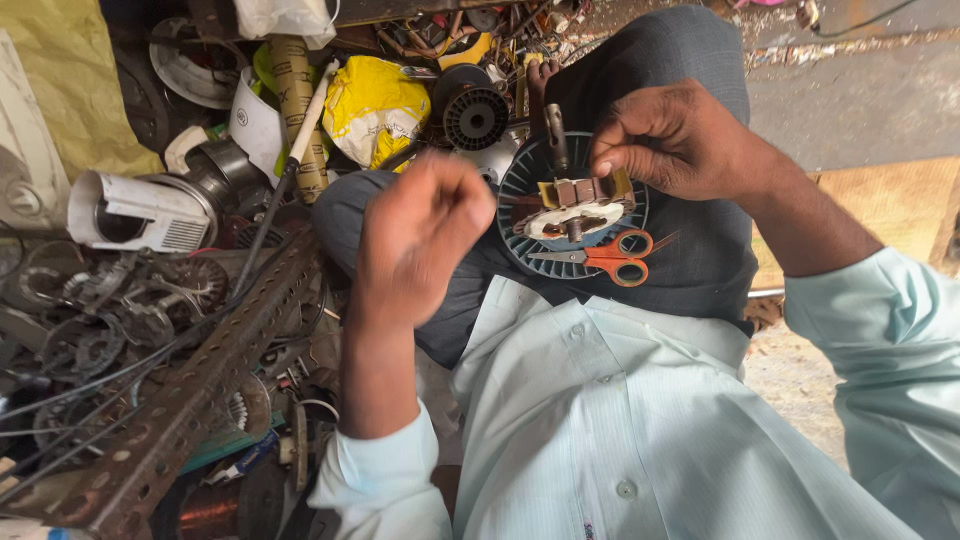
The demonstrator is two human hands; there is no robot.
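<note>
My right hand (672, 138) pinches the top of a small motor stator (582, 192) with brown coils, held over a dark ribbed fan-cover disc (528, 180) resting on my lap. Orange-handled scissors (610, 257) lie on that disc just below the stator. My left hand (420, 235) is raised in front of me, blurred, with fingers curled in; a thin copper wire (520, 201) seems to run from it toward the stator, though I cannot tell for sure. My dark trousers and pale shirt fill the lower right.
A heap of scrap lies to the left: a perforated rusty angle bar (190, 390), metal rings and wires (100, 320), a white motor housing (140, 212), a yellow bag (375, 105), a black wound rotor (474, 115), a cardboard tube (295, 95). A wooden board (900, 200) sits at right.
</note>
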